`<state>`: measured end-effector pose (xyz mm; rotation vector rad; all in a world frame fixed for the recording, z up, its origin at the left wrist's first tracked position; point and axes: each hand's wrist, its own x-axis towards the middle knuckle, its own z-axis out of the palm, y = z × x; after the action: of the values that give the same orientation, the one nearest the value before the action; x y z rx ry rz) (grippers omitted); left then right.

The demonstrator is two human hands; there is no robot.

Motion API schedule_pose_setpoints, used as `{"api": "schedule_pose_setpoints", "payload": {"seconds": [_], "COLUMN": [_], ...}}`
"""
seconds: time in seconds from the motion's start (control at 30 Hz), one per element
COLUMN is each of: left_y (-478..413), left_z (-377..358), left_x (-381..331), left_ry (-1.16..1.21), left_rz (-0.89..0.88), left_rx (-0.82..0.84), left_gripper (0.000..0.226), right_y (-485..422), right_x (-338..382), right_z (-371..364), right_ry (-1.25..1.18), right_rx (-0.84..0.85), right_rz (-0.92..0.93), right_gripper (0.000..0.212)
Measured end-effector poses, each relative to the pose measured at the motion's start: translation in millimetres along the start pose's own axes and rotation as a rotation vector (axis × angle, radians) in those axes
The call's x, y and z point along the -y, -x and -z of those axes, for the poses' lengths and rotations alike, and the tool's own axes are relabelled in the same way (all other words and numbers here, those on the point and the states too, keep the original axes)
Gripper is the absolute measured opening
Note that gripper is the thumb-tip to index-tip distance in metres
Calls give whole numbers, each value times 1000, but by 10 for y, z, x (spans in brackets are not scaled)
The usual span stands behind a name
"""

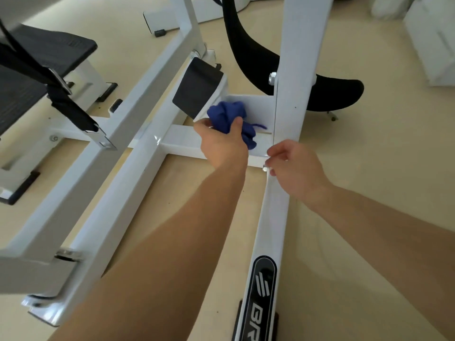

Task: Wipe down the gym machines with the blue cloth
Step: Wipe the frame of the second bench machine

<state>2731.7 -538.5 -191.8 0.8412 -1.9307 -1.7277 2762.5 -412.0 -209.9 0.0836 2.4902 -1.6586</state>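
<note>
A bunched blue cloth (229, 114) is gripped in my left hand (221, 141) and sits against the white cross beam (182, 141) of a gym machine, close to where that beam meets the long white rail (275, 210). My right hand (295, 166) rests on this rail by a bolt, fingers loosely curled on the rail's edge. A black foot plate (197, 87) tilts just above the cloth.
A black curved pad (258, 57) hangs behind the upright white post (300, 57). A black mesh seat (41, 60) and a strap with a metal buckle (59, 82) stand at the left. Beige floor lies between the frame rails. White boxes (433, 40) sit far right.
</note>
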Motion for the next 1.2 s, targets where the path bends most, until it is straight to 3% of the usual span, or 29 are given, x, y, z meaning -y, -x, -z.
{"api": "schedule_pose_setpoints", "payload": {"seconds": [0.2, 0.37, 0.5, 0.73, 0.9, 1.0, 1.13, 1.2], "left_y": [-31, 1, 108, -133, -81, -32, -9, -36], "left_z": [-216, -231, -277, -141, -254, -306, -299, -296], "left_x": [-148, -103, -56, -120, 92, 145, 4, 23], "left_ry": [-144, -259, -352, -404, -590, -542, -346, -385], "left_rz": [-173, -163, -193, -177, -52, -64, -225, -269], "left_rx": [-29, 27, 183, -32, 110, 157, 93, 93], "left_gripper": [19, 7, 10, 4, 11, 12, 6, 6], "right_y": [245, 229, 199, 238, 229, 197, 179, 175], "right_x": [-221, -503, -567, -479, -496, -530, -563, -583], "right_z": [247, 421, 560, 463, 378, 359, 348, 324], "right_ry": [159, 155, 163, 195, 215, 200, 193, 195], "right_rx": [96, -11, -16, 37, 60, 52, 36, 16], "right_rz": [53, -92, -131, -86, -57, -59, -36, -33], "right_gripper": [21, 21, 21, 21, 20, 20, 20, 18]}}
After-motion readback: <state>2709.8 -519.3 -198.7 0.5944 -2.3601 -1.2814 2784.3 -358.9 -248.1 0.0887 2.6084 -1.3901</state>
